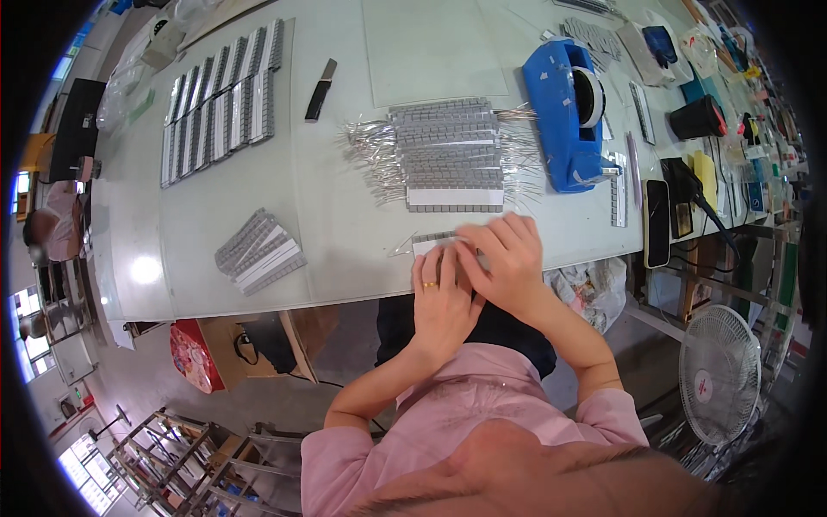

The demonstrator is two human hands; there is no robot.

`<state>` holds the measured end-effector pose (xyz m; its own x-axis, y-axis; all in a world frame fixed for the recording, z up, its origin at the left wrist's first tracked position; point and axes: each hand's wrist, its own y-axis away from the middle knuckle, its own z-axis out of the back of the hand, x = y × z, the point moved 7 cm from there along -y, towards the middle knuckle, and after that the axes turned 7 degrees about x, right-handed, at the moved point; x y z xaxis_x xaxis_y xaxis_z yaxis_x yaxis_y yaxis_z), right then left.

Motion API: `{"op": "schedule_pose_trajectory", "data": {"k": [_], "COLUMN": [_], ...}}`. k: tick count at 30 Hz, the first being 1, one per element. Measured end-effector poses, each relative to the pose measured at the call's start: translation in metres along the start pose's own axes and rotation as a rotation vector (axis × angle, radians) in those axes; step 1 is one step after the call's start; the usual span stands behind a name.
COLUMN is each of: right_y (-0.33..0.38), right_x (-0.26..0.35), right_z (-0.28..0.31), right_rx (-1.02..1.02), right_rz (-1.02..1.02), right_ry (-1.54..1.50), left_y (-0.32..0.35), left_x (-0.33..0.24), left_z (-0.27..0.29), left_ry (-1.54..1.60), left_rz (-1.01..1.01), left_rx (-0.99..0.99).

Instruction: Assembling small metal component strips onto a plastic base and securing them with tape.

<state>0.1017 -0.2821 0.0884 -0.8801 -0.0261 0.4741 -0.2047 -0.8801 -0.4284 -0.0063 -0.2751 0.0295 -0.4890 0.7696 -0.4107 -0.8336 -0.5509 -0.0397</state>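
the work piece, a short grey-and-white segmented strip (427,245), lies at the near edge of the pale table (345,233), directly in front of the person. thin wires (401,247) project from its left end; its right end is covered by the hands. the left hand (444,300), wearing a ring, has its fingers extended over the strip, fingertips on it. the right hand (510,258) is curled, its thumb and fingertips drawn close together at the strip's right part; whether anything is pinched between them cannot be told. how firmly the left fingers grip likewise cannot be told.

just beyond the hands is a stack of similar strips (452,159), wires splaying from both sides. a blue tape dispenser (551,121) stands to its right. a fanned group of strips (260,252) lies to the left near the edge; farther off are strips in two rows (221,108) and a black-handled knife (320,96).
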Motion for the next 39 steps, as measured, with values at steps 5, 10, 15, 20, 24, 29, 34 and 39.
{"op": "schedule_pose_trajectory", "data": {"k": [5,10,15,20,24,29,34,39], "right_y": [-0.042,-0.031,0.005,0.022,0.026,0.028,0.028,0.023], "right_x": [0.007,-0.004,-0.036,-0.041,-0.043,-0.044,-0.044,-0.045], "right_z": [-0.042,-0.039,-0.009,-0.012,-0.013,-0.011,-0.007,0.031], "right_rx": [0.191,0.265,0.037,0.039,0.087,0.12,0.126,0.062], "right_rz": [-0.016,-0.056,-0.228,-0.345,-0.36,-0.377,-0.387,-0.339], "right_ry": [-0.234,-0.294,0.013,0.052,0.016,0.0,0.021,0.152], "left_y": [0.002,0.006,-0.001,0.002,0.001,0.002,0.0,-0.004], "left_x": [0.001,0.004,0.002,0.005,0.002,-0.001,-0.004,-0.005], "left_z": [-0.012,-0.016,-0.003,-0.005,-0.005,-0.006,-0.008,-0.012], "left_ry": [-0.039,-0.101,-0.049,-0.092,-0.12,-0.138,-0.122,-0.148], "left_rz": [-0.032,-0.038,-0.036,-0.031,-0.036,-0.039,-0.035,-0.01], "left_rx": [-0.068,-0.079,0.029,0.007,-0.011,-0.011,-0.003,0.044]}}
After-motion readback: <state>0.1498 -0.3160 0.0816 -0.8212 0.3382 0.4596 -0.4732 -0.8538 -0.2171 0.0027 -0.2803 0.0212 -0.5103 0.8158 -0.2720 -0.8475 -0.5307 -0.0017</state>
